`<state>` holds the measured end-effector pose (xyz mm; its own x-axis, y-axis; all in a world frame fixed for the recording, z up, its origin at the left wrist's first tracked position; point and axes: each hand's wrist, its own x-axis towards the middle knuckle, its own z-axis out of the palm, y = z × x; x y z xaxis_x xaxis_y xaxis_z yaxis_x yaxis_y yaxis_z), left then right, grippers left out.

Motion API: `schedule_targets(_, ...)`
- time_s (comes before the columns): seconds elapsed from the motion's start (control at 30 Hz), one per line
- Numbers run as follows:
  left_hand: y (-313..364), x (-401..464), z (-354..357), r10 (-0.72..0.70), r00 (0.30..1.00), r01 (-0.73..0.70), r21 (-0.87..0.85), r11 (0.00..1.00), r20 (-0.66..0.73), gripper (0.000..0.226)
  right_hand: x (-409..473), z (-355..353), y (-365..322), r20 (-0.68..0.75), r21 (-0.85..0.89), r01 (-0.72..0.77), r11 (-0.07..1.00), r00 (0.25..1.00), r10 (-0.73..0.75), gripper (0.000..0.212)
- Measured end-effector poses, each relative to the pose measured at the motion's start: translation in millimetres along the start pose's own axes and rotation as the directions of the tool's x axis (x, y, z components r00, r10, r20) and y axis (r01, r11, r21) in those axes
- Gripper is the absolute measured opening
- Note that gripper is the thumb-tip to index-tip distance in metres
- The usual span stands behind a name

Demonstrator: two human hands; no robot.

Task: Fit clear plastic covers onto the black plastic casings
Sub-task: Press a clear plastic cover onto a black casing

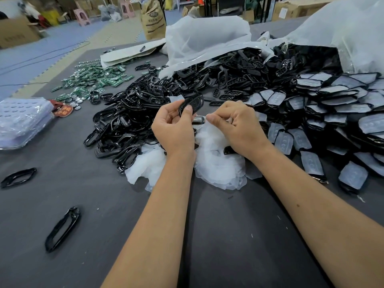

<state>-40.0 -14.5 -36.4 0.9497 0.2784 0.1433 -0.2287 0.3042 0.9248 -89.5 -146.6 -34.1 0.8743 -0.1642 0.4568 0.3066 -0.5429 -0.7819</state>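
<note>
The left hand (173,129) holds a black casing (192,104) up above the table (228,235), its grip curled round the part with the thumb pressed on the near face. The right hand (234,125) sits just beside it, fingers curled and thumb and forefinger pinched together near the casing's lower end; whether a clear cover is caught in that pinch cannot be told. Directly under both hands lies a heap of clear covers (216,163), milky and crumpled together. Left of the hands spreads a pile of black frames (128,113), and to the right rows of covered casings (332,113) overlap like shingles. Behind them more black parts spill from a torn white bag (207,38).

The table is dark grey. Two loose black rings (62,228) lie apart near its left edge, green circuit boards (93,77) are scattered far left, and a stack of plastic trays (22,119) is cut off by the frame. Beyond are a blue floor, cardboard boxes and a brown sack (153,19), all blurred.
</note>
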Motion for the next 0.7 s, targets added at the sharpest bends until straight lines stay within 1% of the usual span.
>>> schedule_targets(0.07, -0.2, 0.0, -0.2, 0.005, 1.000, -0.005, 0.001, 1.000, -0.011, 0.020, -0.2, -0.8, -0.7, -0.030, 0.030, -0.012, 0.999, 0.999, 0.013, 0.015)
schedule_targets(0.13, -0.4, 0.3, -0.2, 0.005, 1.000, -0.004, 0.005, 1.000, -0.014, 0.020, -0.6, -2.0, -0.6, -0.054, 0.080, -0.027, 0.996, 0.998, 0.032, 0.012)
schedule_targets(0.23, -0.7, 0.6, 0.1, 0.003, 1.000, -0.003, 0.013, 1.000, -0.014, 0.021, -0.7, -3.0, -0.7, -0.073, 0.133, -0.033, 0.991, 0.996, 0.043, 0.012)
schedule_targets(0.37, -0.7, 0.5, 0.5, 0.003, 1.000, -0.003, 0.009, 1.000, -0.019, 0.020, -0.4, -1.4, -0.7, -0.069, 0.158, -0.045, 0.986, 0.996, 0.057, 0.015)
schedule_targets(0.5, -0.6, 0.6, 0.3, 0.004, 1.000, -0.003, 0.012, 1.000, -0.017, 0.019, 0.0, -1.1, 2.1, -0.072, 0.174, -0.026, 0.984, 0.997, 0.039, 0.011)
schedule_targets(0.63, -0.4, 0.6, 0.7, -0.024, 1.000, 0.023, 0.030, 0.999, 0.008, 0.018, 2.5, -3.8, 6.3, -0.116, 0.369, -0.076, 0.926, 0.985, 0.128, 0.007)
schedule_targets(0.7, 0.7, 0.0, 1.2, -0.048, 0.998, 0.046, 0.044, 0.998, 0.037, 0.018, 3.3, -5.6, 6.0, -0.148, 0.425, -0.092, 0.900, 0.974, 0.169, 0.007)
